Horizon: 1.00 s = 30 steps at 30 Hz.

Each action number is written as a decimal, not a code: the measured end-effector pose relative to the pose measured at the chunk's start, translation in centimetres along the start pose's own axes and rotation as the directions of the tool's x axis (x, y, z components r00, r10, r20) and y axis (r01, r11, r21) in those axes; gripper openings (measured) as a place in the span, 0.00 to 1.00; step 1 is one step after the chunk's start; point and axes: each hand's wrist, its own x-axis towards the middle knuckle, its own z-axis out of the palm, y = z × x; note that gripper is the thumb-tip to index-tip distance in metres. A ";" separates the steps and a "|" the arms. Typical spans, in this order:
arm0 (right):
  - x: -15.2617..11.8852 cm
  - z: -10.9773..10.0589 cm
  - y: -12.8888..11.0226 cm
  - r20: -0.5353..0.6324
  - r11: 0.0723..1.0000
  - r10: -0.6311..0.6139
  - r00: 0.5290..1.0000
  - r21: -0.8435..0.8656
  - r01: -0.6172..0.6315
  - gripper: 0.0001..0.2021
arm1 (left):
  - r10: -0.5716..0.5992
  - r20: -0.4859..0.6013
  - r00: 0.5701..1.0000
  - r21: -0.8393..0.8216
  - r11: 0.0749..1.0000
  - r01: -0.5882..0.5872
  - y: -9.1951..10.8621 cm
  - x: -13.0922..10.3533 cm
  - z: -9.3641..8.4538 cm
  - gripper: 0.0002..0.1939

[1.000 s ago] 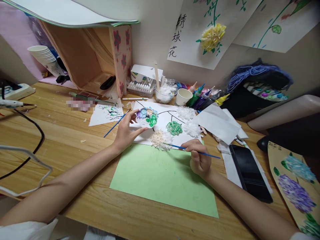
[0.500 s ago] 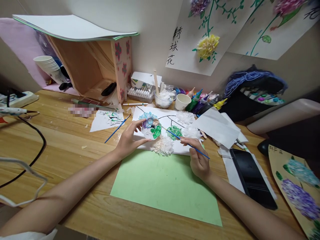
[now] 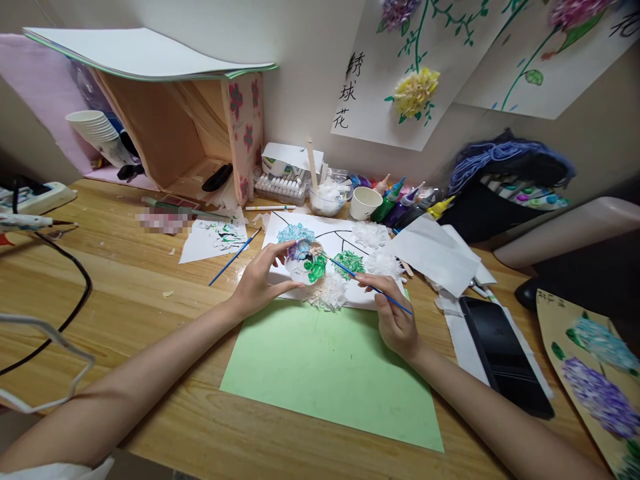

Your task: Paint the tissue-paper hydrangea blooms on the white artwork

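A plain, pale grey wall [image 3: 300, 57] spans the top of the frame, hung at upper right with white paper sheets [image 3: 383, 133] of painted flowers (the yellow bloom looks raised). Below spreads a light-brown wood-grain tabletop [image 3: 135, 293], bearing an open-fronted peach box [image 3: 160, 123] at upper left. Soft light leaves the wall greyer beneath the sheets.

"绣球花" handwritten on a hydrangea drawing [image 3: 387, 63]
The black characters run downward; one on the neighbouring flower drawing [image 3: 547, 67] is cut off, those on the tan flower picture [image 3: 590, 373] illegibly small.
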 end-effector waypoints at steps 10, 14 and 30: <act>0.0 -0.2 -0.3 0.001 0.999 -0.026 1.000 -0.033 0.026 0.14 | -0.018 -0.005 1.000 0.016 1.000 0.018 -0.2 -0.1 0.1 0.37; -0.2 -0.3 -0.1 -0.021 0.998 -0.054 0.998 -0.014 0.053 0.14 | -0.030 -0.002 1.000 0.022 0.999 0.030 -0.1 -0.1 0.0 0.37; -1.6 -0.2 0.1 -0.063 0.960 -0.195 0.979 0.191 0.203 0.07 | -0.172 -0.114 0.978 0.056 0.982 0.179 0.2 0.3 0.0 0.35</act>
